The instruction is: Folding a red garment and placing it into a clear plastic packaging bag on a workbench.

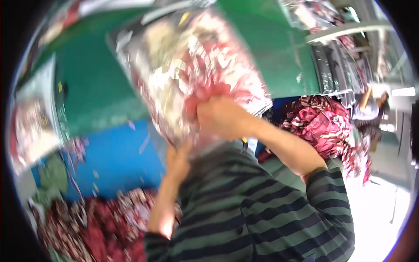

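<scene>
A clear plastic bag (170, 81) with pink and cream patterned cloth in it is tilted above the front edge of the green tabletop (94, 100). My left hand (176, 162) is closed on the bag's lower edge, its fingers partly hidden and blurred. Against the lower middle of the bag, my right hand (222, 115) is curled, with a bunch of pink cloth (207, 97) at its fingers. Blur and glare hide whether this hand is inside the bag or in front of it.
Red and white patterned cloth lies piled at the lower left (100, 222) and right (316, 122). Another bagged garment (35, 126) lies at the table's left end. Stacked plastic packages (327, 67) stand at the right. Farther right is another person (369, 109).
</scene>
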